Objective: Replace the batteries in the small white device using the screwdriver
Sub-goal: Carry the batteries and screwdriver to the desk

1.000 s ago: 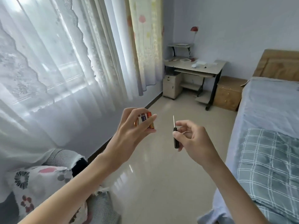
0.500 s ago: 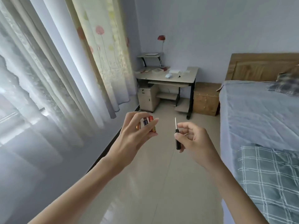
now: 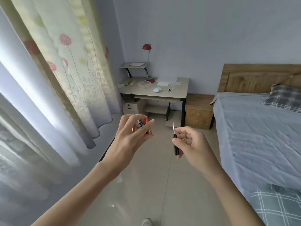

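Note:
My left hand [image 3: 130, 141] is raised in front of me and grips a small bundle of batteries [image 3: 142, 126], red, gold and one with a dark label, between fingers and thumb. To its right my right hand [image 3: 191, 144] pinches a small screwdriver [image 3: 175, 141] with a black handle, its metal shaft pointing up. The two hands are apart, above the floor. A small pale rounded device [image 3: 157, 90] lies on the desk far ahead; I cannot tell if it is the task's white device.
A light desk [image 3: 180, 91] with a red lamp [image 3: 147, 47] stands against the far wall, a wooden nightstand [image 3: 199, 111] to its right. A bed [image 3: 254, 128] with grey-blue sheets fills the right side. Curtains [image 3: 61, 75] hang along the left. Pale tiled floor [image 3: 156, 176] lies between.
The view has swung right and toward the desk, which now looks nearer; the floral cushion at lower left has left the frame. Both hands keep their holds and their spacing.

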